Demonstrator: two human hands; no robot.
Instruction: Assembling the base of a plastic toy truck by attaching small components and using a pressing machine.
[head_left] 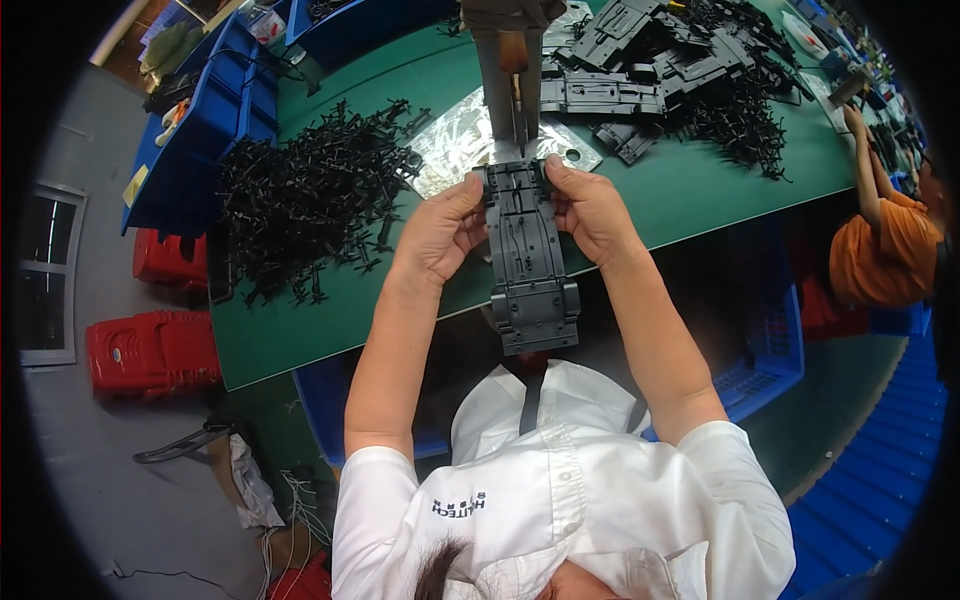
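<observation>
Between my hands I hold a long dark-grey plastic chassis plate (527, 245), moulded with ribs, holes and slots. My left hand (447, 228) grips its left edge near the far end, thumb on top. On the opposite edge my right hand (594, 210) does the same. The plate's far end lies under the tip of an upright machine tool (518, 120), at the edge of a shiny metal plate (455, 140). Its near end sticks out past the table edge toward my body. I cannot tell whether the tool tip touches it.
A heap of small black plastic parts (310, 195) covers the green table (275, 345) at left. More chassis plates (605, 95) and another black heap (740, 130) lie at right. Blue bins (190, 150) stand far left, red stools (150, 352) below. A person in orange (885, 250) works at right.
</observation>
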